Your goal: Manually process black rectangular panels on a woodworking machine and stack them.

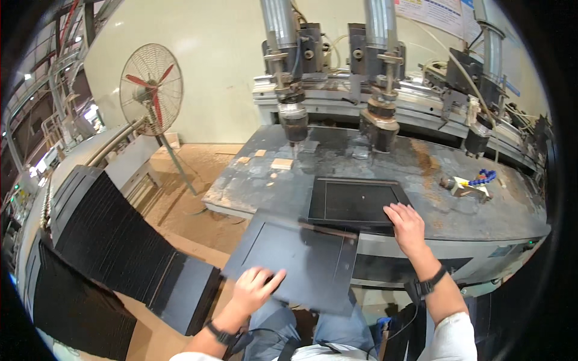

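Observation:
My left hand (256, 290) grips the near-left edge of a flat black panel (295, 262) with a thin line along its borders. This panel is held above my lap, its far edge next to the machine table. On the table's front edge lies a second black panel (355, 201) with a similar border line. My right hand (407, 225) is closed over the near-right corner of that second panel, fingertips on its top face; its thumb is mostly hidden. Above and behind the second panel hang two machine spindles (295, 123), (382, 129).
The worn grey machine table (241, 180) carries wood scraps (281, 163), sawdust and a blue segmented hose (483, 177) on a small block. Stacked black panels (114, 240) stand at my left. A caged fan (150, 89) stands at the back left, and a third spindle (478, 135) hangs at right.

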`<action>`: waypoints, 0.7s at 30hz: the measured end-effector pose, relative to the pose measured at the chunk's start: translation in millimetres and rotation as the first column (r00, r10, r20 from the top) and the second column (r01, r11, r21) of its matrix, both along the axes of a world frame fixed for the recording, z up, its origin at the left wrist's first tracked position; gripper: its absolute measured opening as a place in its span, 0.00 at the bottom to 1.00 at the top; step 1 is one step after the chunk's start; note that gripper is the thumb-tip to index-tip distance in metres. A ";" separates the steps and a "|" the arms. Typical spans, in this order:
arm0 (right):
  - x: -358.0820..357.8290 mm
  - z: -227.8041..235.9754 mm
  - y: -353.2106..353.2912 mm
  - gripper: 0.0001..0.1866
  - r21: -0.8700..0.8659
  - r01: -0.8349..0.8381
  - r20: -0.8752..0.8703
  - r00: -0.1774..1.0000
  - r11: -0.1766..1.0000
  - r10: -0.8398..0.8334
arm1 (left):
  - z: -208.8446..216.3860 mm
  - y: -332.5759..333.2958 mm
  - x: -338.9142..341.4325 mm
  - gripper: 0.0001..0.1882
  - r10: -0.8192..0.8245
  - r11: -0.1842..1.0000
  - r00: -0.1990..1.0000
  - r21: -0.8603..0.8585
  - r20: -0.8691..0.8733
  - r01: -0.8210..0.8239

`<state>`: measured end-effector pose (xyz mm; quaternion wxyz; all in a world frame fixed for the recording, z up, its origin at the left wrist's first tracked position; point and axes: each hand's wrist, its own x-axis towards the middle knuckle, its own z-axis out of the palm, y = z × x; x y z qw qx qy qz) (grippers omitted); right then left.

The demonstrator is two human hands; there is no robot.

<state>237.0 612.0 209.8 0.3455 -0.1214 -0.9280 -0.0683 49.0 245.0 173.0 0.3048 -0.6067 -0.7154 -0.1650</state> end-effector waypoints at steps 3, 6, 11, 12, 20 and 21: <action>-51.9 -24.6 23.5 0.26 0.009 0.046 0.211 0.976 0.999 -0.047 | 9.2 -84.5 20.5 0.19 0.119 0.993 0.993 -0.015 0.012 -0.119; -102.6 -18.1 40.0 0.25 -0.023 0.085 0.367 0.927 0.996 -0.071 | 10.6 -150.4 44.6 0.16 0.375 0.926 0.927 -0.055 0.016 -0.373; -142.4 -13.1 28.0 0.21 -0.093 0.038 0.277 0.961 0.995 -0.011 | -6.7 -207.6 47.4 0.19 0.733 0.680 0.674 -0.075 0.093 -0.729; -145.4 -16.7 30.5 0.22 -0.064 0.050 0.280 0.960 0.997 -0.030 | -10.2 -209.0 42.4 0.23 0.778 0.627 0.610 -0.123 0.150 -0.769; -98.5 -7.6 -16.6 0.28 -0.108 0.011 0.138 0.990 0.994 0.004 | -107.8 -198.1 -25.4 0.35 0.929 0.368 0.306 -0.455 0.207 -0.811; -78.2 -10.1 -22.6 0.27 -0.113 -0.097 0.030 0.994 0.989 0.101 | -113.9 -203.6 -29.6 0.39 0.931 0.357 0.263 -0.480 0.254 -0.801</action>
